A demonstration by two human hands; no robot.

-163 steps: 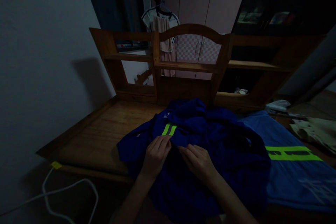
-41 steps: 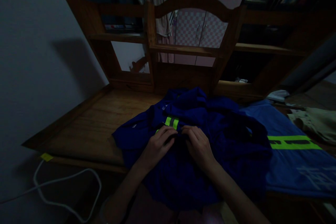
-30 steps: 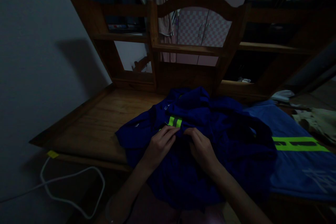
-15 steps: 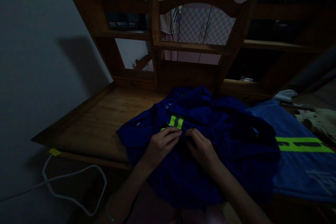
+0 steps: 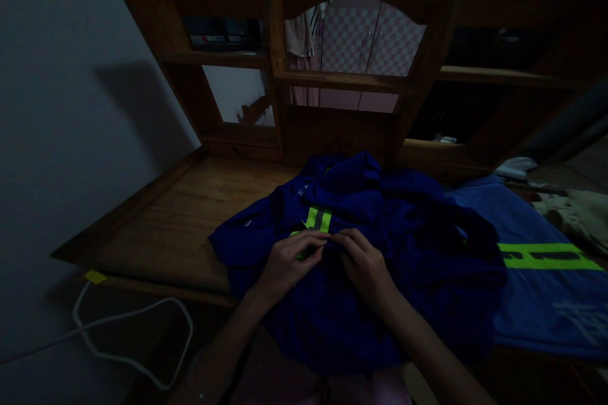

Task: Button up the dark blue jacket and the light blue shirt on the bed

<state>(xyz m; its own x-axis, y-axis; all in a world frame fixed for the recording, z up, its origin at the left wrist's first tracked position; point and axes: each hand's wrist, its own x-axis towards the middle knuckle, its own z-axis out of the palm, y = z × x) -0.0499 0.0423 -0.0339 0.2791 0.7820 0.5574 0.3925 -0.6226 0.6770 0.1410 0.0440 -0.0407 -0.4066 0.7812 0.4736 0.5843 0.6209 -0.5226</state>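
Observation:
A crumpled dark blue jacket (image 5: pixel 403 247) with neon yellow reflective stripes lies on the wooden desk (image 5: pixel 190 215) in dim light. My left hand (image 5: pixel 285 262) and my right hand (image 5: pixel 363 266) rest on its front, fingertips almost touching just below the short yellow stripe (image 5: pixel 317 219). Both hands have their fingers curled and pinch a fold of the blue fabric between them. What exactly sits under the fingertips is hidden by the darkness.
A wooden shelf unit (image 5: pixel 342 76) rises at the desk's back. A lighter blue garment (image 5: pixel 546 285) with a yellow band lies right, a pale cloth (image 5: pixel 574 215) beyond it. A white cable (image 5: pixel 133 335) loops below the desk's left edge. A grey wall stands left.
Both hands have crept slightly up the jacket toward the yellow stripe and closer together. More of the stripe shows than several seconds ago. The view has tilted a little.

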